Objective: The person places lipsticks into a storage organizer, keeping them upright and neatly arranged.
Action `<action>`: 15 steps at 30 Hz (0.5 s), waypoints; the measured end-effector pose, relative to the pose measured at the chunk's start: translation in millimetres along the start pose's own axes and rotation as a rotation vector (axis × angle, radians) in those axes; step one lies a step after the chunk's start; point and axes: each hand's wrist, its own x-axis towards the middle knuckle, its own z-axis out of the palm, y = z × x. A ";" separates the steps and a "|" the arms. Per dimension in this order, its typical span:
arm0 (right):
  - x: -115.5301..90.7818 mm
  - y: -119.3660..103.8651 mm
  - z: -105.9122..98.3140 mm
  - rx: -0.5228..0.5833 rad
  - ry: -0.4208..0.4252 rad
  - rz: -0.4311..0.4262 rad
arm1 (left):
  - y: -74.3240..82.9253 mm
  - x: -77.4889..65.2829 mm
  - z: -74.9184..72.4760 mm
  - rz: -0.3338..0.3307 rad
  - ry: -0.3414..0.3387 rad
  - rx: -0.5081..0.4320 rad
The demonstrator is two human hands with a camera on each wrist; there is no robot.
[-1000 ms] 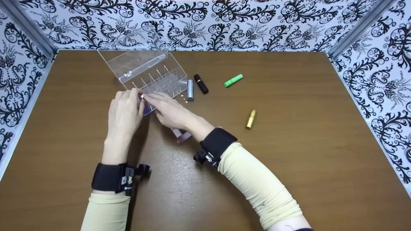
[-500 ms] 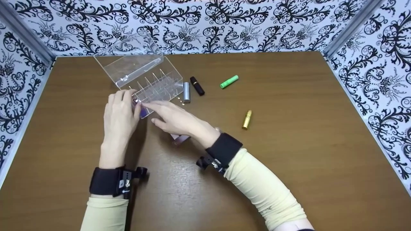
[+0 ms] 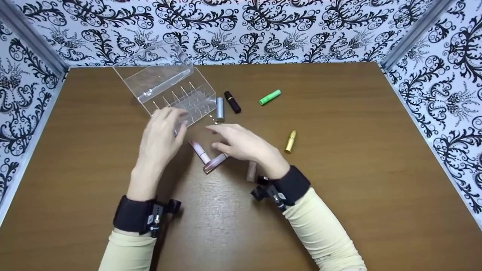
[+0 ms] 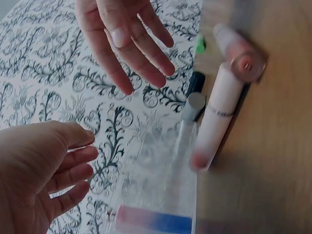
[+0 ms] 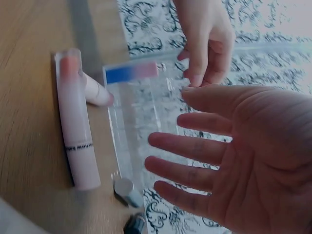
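My left hand (image 3: 160,133) hovers over the front-left corner of a clear divided case (image 3: 203,75), its fingers loosely bent around nothing. Its lid stands tipped back. Inside the case's end compartment lies a pink-and-blue tube (image 5: 131,72), mostly covered by the left hand in the head view. To the right, my right hand (image 3: 244,143) is held in the air with fingers extended and nothing in them. Below and between the hands, a pale pink lip gloss tube (image 3: 199,151) meets a second pink tube (image 3: 215,163) on the table.
By the case's right end lie a silver tube (image 3: 220,109) and a black lipstick (image 3: 232,102). Farther right are a green tube (image 3: 270,97) and a gold lipstick (image 3: 290,142). A brownish tube (image 3: 252,171) lies beside the right wrist. Patterned walls (image 3: 293,34) bound the table.
Both hands were together at the case's front-left corner. The right hand has drawn back to the right, uncovering the pink tubes. The left hand has lifted off and shifted slightly right.
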 end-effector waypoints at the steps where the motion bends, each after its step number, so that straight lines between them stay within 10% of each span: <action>1: -3.2 3.2 -0.3 0.000 -0.001 0.003 | 2.7 -0.4 2.3 0.006 -0.021 -0.005; 15: -25.6 27.6 -9.3 0.050 0.005 0.100 | 26.1 -3.2 22.9 0.115 -0.234 -0.083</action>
